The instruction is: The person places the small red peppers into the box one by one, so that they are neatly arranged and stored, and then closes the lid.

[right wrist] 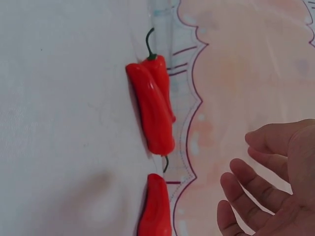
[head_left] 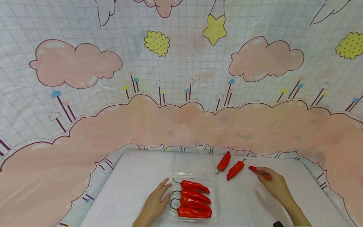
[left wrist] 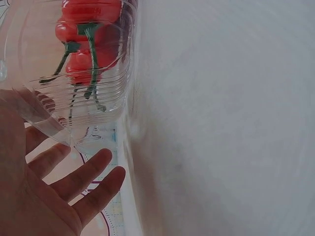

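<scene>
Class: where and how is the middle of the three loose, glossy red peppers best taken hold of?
Probably across the thick body of the middle glossy red pepper, from above and the right: it lies flat, its green stem is thin, its tip tapers, and the right grip is on that side.

- The head camera looks forward and down from above the near side of the white tabletop point(head_left: 136, 179); its view is the widest and farthest off, with the printed cloth backdrop point(head_left: 184, 126) across the upper part.
- The left wrist camera sits close, looking past the left hand point(head_left: 154, 201) at the stem end of the clear plastic clamshell point(head_left: 217, 201).
- The right wrist camera looks past the right hand point(head_left: 275, 183) toward the backdrop, turned sideways so the table's far edge runs upright.
- Head and left wrist share the clamshell and its red chili peppers point(head_left: 195, 212); head and right wrist share three loose chili peppers point(head_left: 235, 170).
</scene>
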### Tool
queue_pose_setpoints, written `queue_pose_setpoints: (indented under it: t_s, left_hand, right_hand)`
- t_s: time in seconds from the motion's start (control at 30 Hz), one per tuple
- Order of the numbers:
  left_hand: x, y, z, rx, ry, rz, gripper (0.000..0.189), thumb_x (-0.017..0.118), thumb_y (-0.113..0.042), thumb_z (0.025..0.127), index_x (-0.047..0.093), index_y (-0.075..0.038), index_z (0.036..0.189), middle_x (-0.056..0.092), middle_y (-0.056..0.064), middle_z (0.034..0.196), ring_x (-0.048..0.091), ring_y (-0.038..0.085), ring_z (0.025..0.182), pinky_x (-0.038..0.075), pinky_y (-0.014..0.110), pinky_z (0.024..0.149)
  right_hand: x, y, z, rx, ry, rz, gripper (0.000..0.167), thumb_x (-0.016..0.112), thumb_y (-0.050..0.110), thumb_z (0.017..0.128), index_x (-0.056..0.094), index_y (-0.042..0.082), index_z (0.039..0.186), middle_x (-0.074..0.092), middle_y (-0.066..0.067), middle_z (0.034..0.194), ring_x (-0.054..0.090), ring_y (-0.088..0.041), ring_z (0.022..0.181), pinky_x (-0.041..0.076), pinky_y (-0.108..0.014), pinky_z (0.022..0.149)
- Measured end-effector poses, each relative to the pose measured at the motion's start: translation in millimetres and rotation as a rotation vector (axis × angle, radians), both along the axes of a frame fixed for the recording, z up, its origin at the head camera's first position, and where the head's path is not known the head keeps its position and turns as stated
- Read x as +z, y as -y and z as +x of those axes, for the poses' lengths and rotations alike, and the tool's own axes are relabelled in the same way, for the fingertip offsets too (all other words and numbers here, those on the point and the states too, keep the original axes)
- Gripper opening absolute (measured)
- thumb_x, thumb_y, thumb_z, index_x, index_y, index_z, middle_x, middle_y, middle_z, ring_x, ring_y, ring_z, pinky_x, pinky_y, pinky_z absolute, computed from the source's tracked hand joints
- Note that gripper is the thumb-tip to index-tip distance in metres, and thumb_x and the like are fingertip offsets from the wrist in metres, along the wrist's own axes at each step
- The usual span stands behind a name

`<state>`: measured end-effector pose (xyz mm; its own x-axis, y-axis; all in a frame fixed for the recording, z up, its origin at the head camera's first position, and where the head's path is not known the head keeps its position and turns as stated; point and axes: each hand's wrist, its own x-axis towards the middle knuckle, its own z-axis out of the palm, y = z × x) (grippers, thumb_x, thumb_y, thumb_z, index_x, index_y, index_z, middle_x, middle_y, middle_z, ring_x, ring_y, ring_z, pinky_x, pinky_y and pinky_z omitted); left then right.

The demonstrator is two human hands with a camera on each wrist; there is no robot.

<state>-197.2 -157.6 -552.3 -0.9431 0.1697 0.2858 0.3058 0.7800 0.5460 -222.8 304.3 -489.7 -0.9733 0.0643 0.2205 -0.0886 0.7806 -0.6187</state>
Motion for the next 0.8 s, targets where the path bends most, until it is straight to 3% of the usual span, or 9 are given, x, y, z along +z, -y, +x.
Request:
queue_pose_setpoints:
  t_s: [0.13, 0.27, 0.37, 0.5, 0.57, 0.67, 0.8]
  left_hand:
    - [-1.0, 0.1, 0.1, -0.001, -0.008, -0.001, 0.037, 0.064, -0.017, 0.092, 0.064, -0.014, 0.129, 0.051, 0.003, 0.149, 0.059, 0.026, 0.127, 0.051, 0.048, 0.1]
    - [-1.2, 0.3, 0.0, 0.0, -0.004, -0.003, 0.037, 0.064, -0.018, 0.092, 0.064, -0.014, 0.129, 0.051, 0.003, 0.149, 0.059, 0.026, 0.126, 0.051, 0.049, 0.1]
    - [-0.5, 0.4, -0.5, 0.001, 0.001, -0.004, 0.037, 0.064, -0.018, 0.092, 0.063, -0.015, 0.129, 0.05, 0.003, 0.149, 0.059, 0.026, 0.126, 0.051, 0.049, 0.1]
    - [1.0, 0.4, -0.8, 0.001, 0.005, -0.006, 0.037, 0.064, -0.018, 0.092, 0.063, -0.014, 0.13, 0.05, 0.003, 0.149, 0.059, 0.027, 0.126, 0.051, 0.049, 0.1]
    - [1.8, 0.3, -0.7, -0.002, 0.009, -0.005, 0.037, 0.064, -0.018, 0.092, 0.063, -0.014, 0.13, 0.05, 0.003, 0.149, 0.059, 0.027, 0.126, 0.051, 0.05, 0.1]
    - [2.6, 0.2, -0.3, -0.007, 0.015, 0.003, 0.037, 0.064, -0.018, 0.093, 0.063, -0.013, 0.13, 0.05, 0.004, 0.149, 0.058, 0.028, 0.127, 0.05, 0.051, 0.1]
    - [2.0, 0.3, 0.3, -0.01, 0.021, 0.005, 0.037, 0.063, -0.018, 0.093, 0.063, -0.013, 0.13, 0.05, 0.004, 0.15, 0.058, 0.028, 0.127, 0.05, 0.051, 0.1]
  right_hand:
    - [-0.5, -7.3, 0.4, -0.021, 0.016, 0.0, 0.032, 0.063, 0.015, 0.094, 0.064, 0.002, 0.123, 0.068, -0.021, 0.116, 0.06, -0.039, 0.109, 0.052, -0.057, 0.091]
    - [1.8, -16.6, 0.8, -0.024, 0.01, 0.011, 0.032, 0.063, 0.015, 0.094, 0.064, 0.002, 0.123, 0.068, -0.021, 0.116, 0.061, -0.038, 0.107, 0.056, -0.031, 0.083]
    - [4.3, -23.9, 0.5, -0.027, 0.015, 0.028, 0.033, 0.064, 0.016, 0.094, 0.064, 0.002, 0.123, 0.067, -0.022, 0.117, 0.062, -0.038, 0.106, 0.055, -0.024, 0.076]
    - [4.3, -33.5, -1.7, -0.029, 0.017, 0.052, 0.035, 0.064, 0.015, 0.093, 0.062, -0.001, 0.124, 0.065, -0.026, 0.119, 0.061, -0.04, 0.105, 0.058, -0.036, 0.078]
    - [2.6, -38.7, -3.5, -0.028, 0.002, 0.067, 0.034, 0.064, 0.014, 0.092, 0.062, -0.001, 0.123, 0.066, -0.026, 0.118, 0.062, -0.04, 0.104, 0.057, -0.031, 0.076]
    - [0.0, -46.1, -6.3, -0.018, 0.001, 0.078, 0.035, 0.064, 0.013, 0.092, 0.062, -0.003, 0.123, 0.065, -0.027, 0.118, 0.062, -0.041, 0.104, 0.058, -0.034, 0.077]
    - [-2.9, -54.3, -10.8, -0.008, 0.042, 0.076, 0.04, 0.063, 0.016, 0.092, 0.058, -0.005, 0.126, 0.062, -0.032, 0.12, 0.06, -0.045, 0.105, 0.057, -0.053, 0.083]
